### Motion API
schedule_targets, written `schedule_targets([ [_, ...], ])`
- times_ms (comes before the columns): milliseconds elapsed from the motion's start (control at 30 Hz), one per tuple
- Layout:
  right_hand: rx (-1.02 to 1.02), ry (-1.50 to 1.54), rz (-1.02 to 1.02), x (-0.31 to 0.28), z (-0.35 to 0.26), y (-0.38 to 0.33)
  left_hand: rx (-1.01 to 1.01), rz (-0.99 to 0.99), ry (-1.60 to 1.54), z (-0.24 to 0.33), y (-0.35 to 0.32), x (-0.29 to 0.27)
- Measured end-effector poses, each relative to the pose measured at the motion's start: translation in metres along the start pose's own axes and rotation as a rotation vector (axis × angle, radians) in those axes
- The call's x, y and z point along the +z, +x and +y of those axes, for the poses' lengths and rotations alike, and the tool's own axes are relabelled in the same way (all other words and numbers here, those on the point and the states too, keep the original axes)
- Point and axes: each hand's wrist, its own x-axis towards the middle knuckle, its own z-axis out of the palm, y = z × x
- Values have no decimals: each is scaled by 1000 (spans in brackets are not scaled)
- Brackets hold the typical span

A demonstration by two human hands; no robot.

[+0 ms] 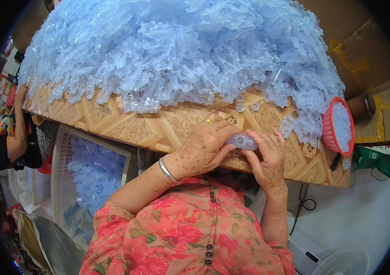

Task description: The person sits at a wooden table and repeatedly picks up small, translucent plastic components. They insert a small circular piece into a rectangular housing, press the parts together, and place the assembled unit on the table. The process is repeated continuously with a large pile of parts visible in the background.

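Note:
Between my two hands, over the table's near edge, is a small clear plastic case (242,142) with rounded openings in it. My left hand (206,144) pinches its left end between thumb and fingers. The thumb and fingers of my right hand (267,158) close on the right end. Just beyond my hands, a few small clear plastic rings (240,107) lie on the wood-patterned tabletop (176,126). A great heap of clear bluish plastic pieces (172,55) covers the far part of the table. Some rectangular clear pieces (141,101) sit at the heap's front edge.
A red plastic basket (327,130) of small clear parts stands at the table's right end. Below the left edge is a white crate (62,178) full of clear pieces. A green bag (378,161) and a fan (343,261) are on the right. Another person's arm (18,123) reaches the table at far left.

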Motion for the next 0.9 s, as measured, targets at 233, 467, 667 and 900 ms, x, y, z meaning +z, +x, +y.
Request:
schedule_targets([
  [233,-62,-23,-10,2,8,9,88,127,34,-8,-2,11],
  [467,-85,-15,-17,5,11,10,78,144,50,-5,-3,15],
  [667,-91,32,-103,-13,16,24,71,174,66,-7,-5,17],
  [900,-19,-236,23,-2,34,63,70,162,25,-8,-3,16],
])
